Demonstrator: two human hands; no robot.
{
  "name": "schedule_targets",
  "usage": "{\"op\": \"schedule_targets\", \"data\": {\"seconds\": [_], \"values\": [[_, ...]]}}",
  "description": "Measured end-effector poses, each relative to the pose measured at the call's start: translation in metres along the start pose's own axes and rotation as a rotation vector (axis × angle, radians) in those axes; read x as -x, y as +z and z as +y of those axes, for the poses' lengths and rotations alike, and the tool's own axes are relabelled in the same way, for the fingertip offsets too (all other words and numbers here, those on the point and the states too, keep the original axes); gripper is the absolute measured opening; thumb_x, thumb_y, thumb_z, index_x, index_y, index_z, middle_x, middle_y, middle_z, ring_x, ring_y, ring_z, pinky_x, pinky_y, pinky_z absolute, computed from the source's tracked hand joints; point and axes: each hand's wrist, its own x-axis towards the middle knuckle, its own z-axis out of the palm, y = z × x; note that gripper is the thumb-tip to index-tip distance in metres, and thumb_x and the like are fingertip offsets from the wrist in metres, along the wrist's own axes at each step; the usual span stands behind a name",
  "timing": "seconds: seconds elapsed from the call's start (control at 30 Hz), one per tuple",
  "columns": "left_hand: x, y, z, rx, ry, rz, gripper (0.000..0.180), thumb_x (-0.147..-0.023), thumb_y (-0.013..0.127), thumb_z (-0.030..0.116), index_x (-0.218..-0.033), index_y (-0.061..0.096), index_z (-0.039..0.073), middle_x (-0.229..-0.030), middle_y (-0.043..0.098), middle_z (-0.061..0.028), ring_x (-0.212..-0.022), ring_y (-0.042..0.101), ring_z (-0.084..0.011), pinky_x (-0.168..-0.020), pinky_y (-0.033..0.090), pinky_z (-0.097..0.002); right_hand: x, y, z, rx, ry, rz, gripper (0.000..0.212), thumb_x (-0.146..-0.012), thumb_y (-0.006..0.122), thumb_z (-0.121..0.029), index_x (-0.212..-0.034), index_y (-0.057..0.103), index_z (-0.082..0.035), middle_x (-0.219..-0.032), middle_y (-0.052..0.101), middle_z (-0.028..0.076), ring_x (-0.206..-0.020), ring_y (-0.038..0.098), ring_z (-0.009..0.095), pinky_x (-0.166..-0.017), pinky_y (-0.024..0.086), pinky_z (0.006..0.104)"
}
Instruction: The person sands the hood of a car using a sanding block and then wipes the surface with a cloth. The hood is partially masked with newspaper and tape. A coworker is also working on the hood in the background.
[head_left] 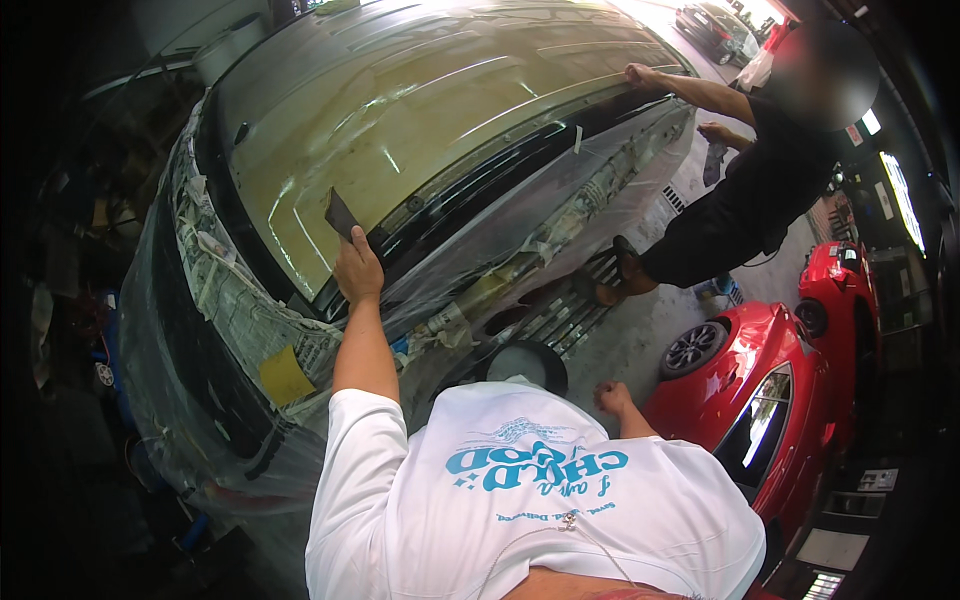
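My left hand (358, 272) reaches up over the near edge of a car roof (400, 130). It is closed on a dark, flat rectangular piece of sandpaper (341, 213), held tilted with one end standing up. The roof has a dull yellow-brown surface with streaks of reflected light, and a dark strip (470, 195) runs along its side. Low at my right side hangs my right hand (612, 398), its fingers loosely curled; nothing shows in it. Newspaper (300, 340) and clear plastic sheeting (560, 190) cover the car below the roof.
A person in dark clothes (745, 200) stands farther along the same side, one hand (645, 76) on the roof edge. Below are a slatted metal step (580, 315) and a round black object (530, 362). Red cars (740, 350) stand to the right. A yellow sheet (284, 375) lies on the newspaper.
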Motion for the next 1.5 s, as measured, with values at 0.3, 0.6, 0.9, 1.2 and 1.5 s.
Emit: {"op": "schedule_targets", "data": {"seconds": [0.3, 0.6, 0.9, 1.2, 1.5], "values": [[-0.001, 0.001, -0.003, 0.029, 0.018, 0.005, 0.057, -0.111, 0.032, 0.05, -0.135, 0.06, 0.006, -0.107, 0.07, -0.0293, -0.099, 0.063, -0.0544, -0.082, 0.047, -0.062, 0.014, -0.008, -0.018, 0.042, 0.015, 0.015, 0.023, -0.085, 0.066, -0.009, -0.105, 0.075, 0.001, -0.083, 0.074, 0.012, -0.068, 0.073, 0.022, -0.06, 0.058, 0.0341], [0.0, 0.0, -0.002, 0.051, 0.021, 0.017, 0.058, -0.111, 0.032, 0.05, -0.136, 0.059, 0.006, -0.109, 0.07, -0.0293, -0.101, 0.063, -0.0546, -0.083, 0.047, -0.0619, -0.004, -0.013, -0.005, 0.037, -0.021, 0.006, 0.024, -0.084, 0.067, -0.01, -0.105, 0.074, 0.001, -0.083, 0.074, 0.013, -0.068, 0.072, 0.023, -0.061, 0.059, 0.0351], [0.0, -0.001, 0.0, 0.034, 0.004, 0.006, 0.057, -0.11, 0.033, 0.05, -0.135, 0.059, 0.006, -0.11, 0.07, -0.0295, -0.102, 0.062, -0.055, -0.084, 0.047, -0.0622, 0.005, -0.009, -0.005, 0.069, -0.024, 0.013, 0.025, -0.086, 0.065, -0.011, -0.105, 0.074, 0.001, -0.082, 0.074, 0.012, -0.069, 0.072, 0.022, -0.06, 0.058, 0.0338], [0.0, 0.0, 0.001, 0.038, 0.028, 0.036, 0.056, -0.11, 0.033, 0.05, -0.135, 0.06, 0.007, -0.108, 0.07, -0.029, -0.098, 0.063, -0.0545, -0.082, 0.047, -0.0621, 0.005, -0.008, -0.005, 0.06, -0.034, 0.001, 0.026, -0.088, 0.066, -0.015, -0.106, 0.075, 0.002, -0.083, 0.074, 0.012, -0.068, 0.072, 0.021, -0.059, 0.057, 0.0337], [0.0, 0.002, -0.002, 0.042, 0.029, 0.035, 0.055, -0.111, 0.035, 0.048, -0.129, 0.063, 0.005, -0.103, 0.071, -0.0291, -0.096, 0.064, -0.0542, -0.081, 0.048, -0.0615, -0.001, -0.003, 0.003, 0.029, -0.014, -0.001, 0.023, -0.089, 0.066, -0.012, -0.107, 0.074, 0.001, -0.084, 0.074, 0.012, -0.069, 0.072, 0.022, -0.059, 0.057, 0.0339]]}}
